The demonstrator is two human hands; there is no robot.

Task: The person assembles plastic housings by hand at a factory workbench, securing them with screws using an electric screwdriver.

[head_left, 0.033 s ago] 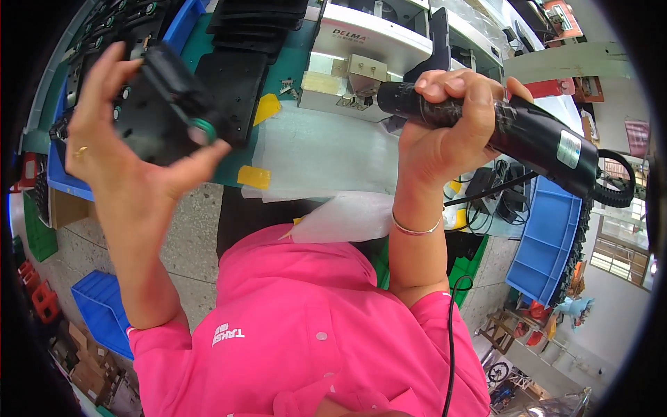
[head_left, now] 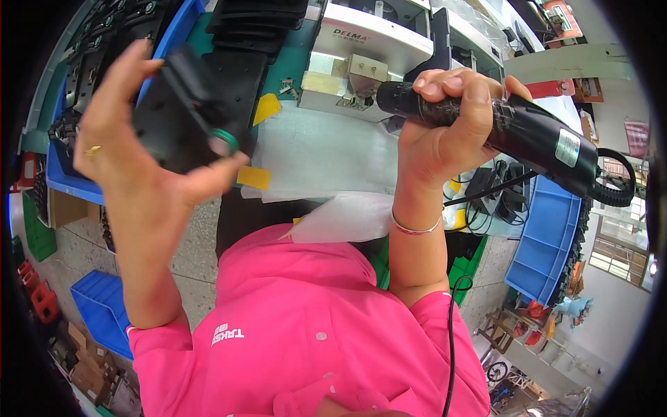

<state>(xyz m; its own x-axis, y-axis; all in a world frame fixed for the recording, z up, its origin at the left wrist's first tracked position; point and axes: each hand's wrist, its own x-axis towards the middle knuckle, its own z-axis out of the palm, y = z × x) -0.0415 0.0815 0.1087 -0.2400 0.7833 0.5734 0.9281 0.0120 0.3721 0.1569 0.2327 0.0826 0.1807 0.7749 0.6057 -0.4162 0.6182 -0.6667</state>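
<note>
My left hand (head_left: 142, 160) is raised at the left, gripping a flat black plastic part (head_left: 170, 128) between the thumb and fingers. A green ring (head_left: 224, 141) shows on the part near my thumb; motion blurs its details. My right hand (head_left: 451, 128) is wrapped round a black electric screwdriver (head_left: 545, 135), held nearly level. Its nose points left, beside the metal outlet (head_left: 365, 75) of a white screw feeder (head_left: 375, 38). From the screwdriver's rear end a black cord (head_left: 618, 191) curls down.
Foam sheet (head_left: 319, 149) covers the bench in front of me, with yellow tape (head_left: 254, 178) at its edge. Black plates (head_left: 240, 83) are stacked behind my left hand. A blue tray (head_left: 108, 35) holds black parts at far left; a blue bin (head_left: 545, 226) stands right.
My left hand has shifted a little to the right with the black part, toward the foam sheet. My right hand and the screwdriver stay almost still.
</note>
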